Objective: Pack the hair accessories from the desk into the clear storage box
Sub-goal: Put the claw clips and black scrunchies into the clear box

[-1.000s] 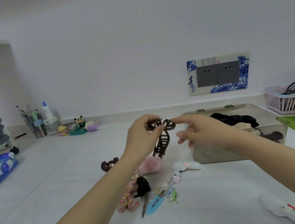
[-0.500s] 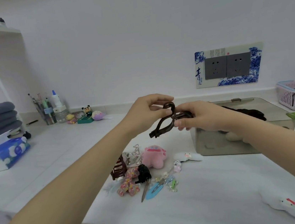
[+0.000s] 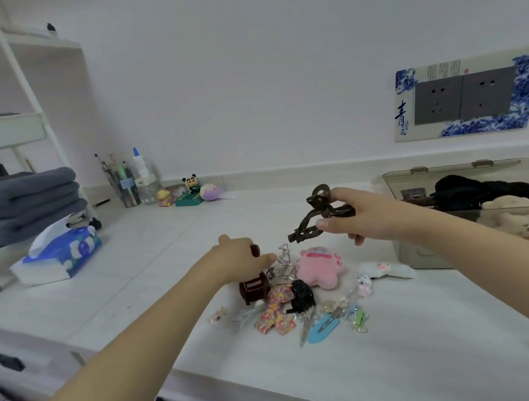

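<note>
Desk surface, white, carries a loose heap of hair accessories at centre. Right hand is raised above the heap, fingers and thumb curled round a dark brown claw clip, which hangs clear of the desk, just left of the clear storage box. The box stands at right with black scrunchies and a beige plush piece already inside. Left hand is lowered to the heap's left edge, fingers bent over a dark red claw clip; whether it actually pinches that clip cannot be told. Beside it lie a silver metal clip, pink plush clip, black claw clip, floral bow and blue snap clip. Blue tissue pack sits well apart at left.
</note>
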